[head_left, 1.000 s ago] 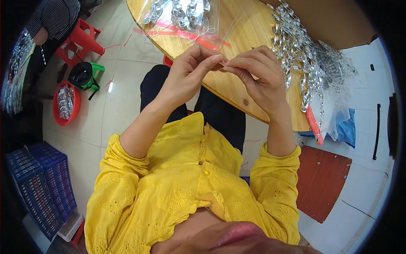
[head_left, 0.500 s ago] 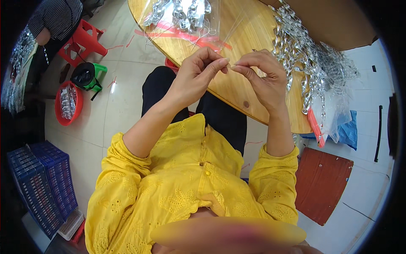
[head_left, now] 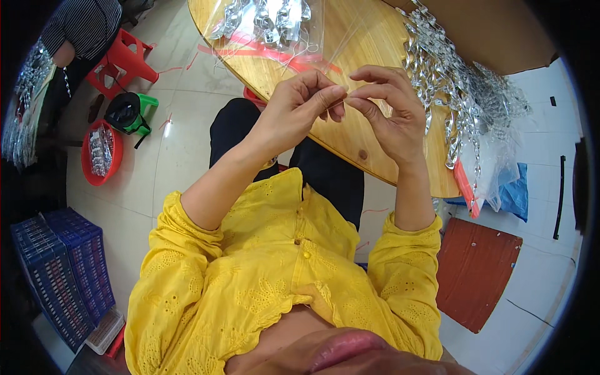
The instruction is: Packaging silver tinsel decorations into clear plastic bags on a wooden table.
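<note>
My left hand (head_left: pixel 299 106) and my right hand (head_left: pixel 389 110) are raised above the near edge of a round wooden table (head_left: pixel 369 147), fingertips pinched together on a thin clear plastic film or bag (head_left: pixel 340 59) that rises from between them. The film is nearly transparent and hard to make out. A clear bag of silvery packets (head_left: pixel 265 19) with a red strip lies on the table beyond my hands. A long heap of shiny silver pieces in clear wrapping (head_left: pixel 447 87) runs along the table's right side.
A red stool (head_left: pixel 122 59) and a green-and-black stool (head_left: pixel 128 112) stand at the left, with a red basin of silver pieces (head_left: pixel 100 153) beside them. Blue crates (head_left: pixel 59 275) sit lower left. A person in a striped top (head_left: pixel 84 25) sits upper left. A reddish board (head_left: pixel 478 272) lies at right.
My two hands have drawn closer together, fingertips now meeting, and they sit slightly lower over the table edge. The film stretches upward between them.
</note>
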A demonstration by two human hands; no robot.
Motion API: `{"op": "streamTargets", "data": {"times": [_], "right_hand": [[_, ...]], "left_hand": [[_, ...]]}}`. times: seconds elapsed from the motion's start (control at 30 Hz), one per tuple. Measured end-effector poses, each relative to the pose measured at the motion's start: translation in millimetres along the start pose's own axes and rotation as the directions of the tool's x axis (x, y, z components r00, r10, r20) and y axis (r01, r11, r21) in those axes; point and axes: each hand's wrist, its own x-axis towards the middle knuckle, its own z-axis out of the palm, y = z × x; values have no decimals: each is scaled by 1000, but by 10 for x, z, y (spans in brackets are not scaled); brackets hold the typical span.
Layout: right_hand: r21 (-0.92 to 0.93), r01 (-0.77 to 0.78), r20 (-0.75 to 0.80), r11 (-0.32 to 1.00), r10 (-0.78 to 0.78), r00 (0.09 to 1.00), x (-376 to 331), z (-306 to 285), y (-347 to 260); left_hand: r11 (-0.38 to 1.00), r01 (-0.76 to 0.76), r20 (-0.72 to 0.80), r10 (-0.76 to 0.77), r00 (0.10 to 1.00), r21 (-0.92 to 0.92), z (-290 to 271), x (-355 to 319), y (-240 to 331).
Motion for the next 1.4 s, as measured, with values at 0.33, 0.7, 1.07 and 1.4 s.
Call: {"op": "streamTargets", "data": {"times": [0.33, 0.7, 1.07, 1.4], "right_hand": [[538, -216, -11, 815, 262, 965, -179, 204, 150], [229, -259, -301, 938, 321, 898, -311, 346, 267], [696, -271, -92, 665, 457, 885, -331, 532, -343], [441, -410, 51, 798, 433, 900, -402, 654, -303]], "left_hand": [[998, 18, -18, -17, 1000, 56, 12, -24, -44], [914, 20, -7, -25, 1000, -405, -203, -180, -162], [742, -234, -37, 329, 944, 628, -165, -363, -122], [990, -137, -90, 134, 987, -28, -261, -375, -63]]}}
